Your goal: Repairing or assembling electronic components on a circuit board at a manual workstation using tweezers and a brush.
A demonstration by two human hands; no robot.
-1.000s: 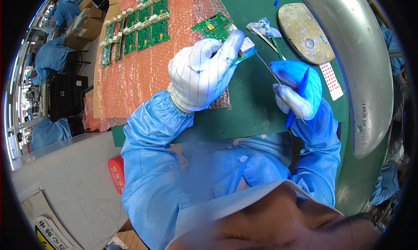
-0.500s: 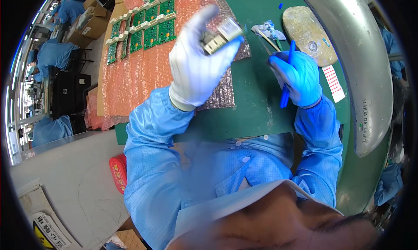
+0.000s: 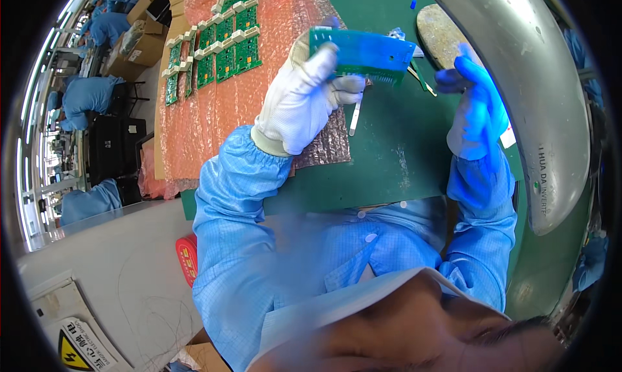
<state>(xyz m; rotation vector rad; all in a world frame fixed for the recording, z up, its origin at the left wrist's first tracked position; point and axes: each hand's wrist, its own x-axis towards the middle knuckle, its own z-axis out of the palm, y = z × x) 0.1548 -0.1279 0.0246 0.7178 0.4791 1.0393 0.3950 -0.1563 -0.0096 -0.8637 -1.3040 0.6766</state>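
Note:
My left hand (image 3: pixel 304 103), in a white glove, is raised and grips a green circuit board (image 3: pixel 366 51) by its left end, holding it level above the green mat (image 3: pixel 402 165). My right hand (image 3: pixel 476 106), in a blue glove, is raised just right of the board's free end, fingers curled and a little apart from the board. Whether it holds anything is hidden by the glove's own blue. Both forearms wear light blue sleeves.
An orange bubble-wrap sheet (image 3: pixel 194 113) carries rows of green circuit boards (image 3: pixel 220 42). A silvery bubble-wrap piece (image 3: pixel 330 148), a thin white strip (image 3: pixel 355 116) and a round brown pad (image 3: pixel 440 29) lie on the mat. A curved grey metal housing (image 3: pixel 538 113) stands right. Seated people in blue (image 3: pixel 87 97) are far left.
My left hand lifted the circuit board off the table and turned it flat toward me. My right hand rose from the mat up beside the board's right end.

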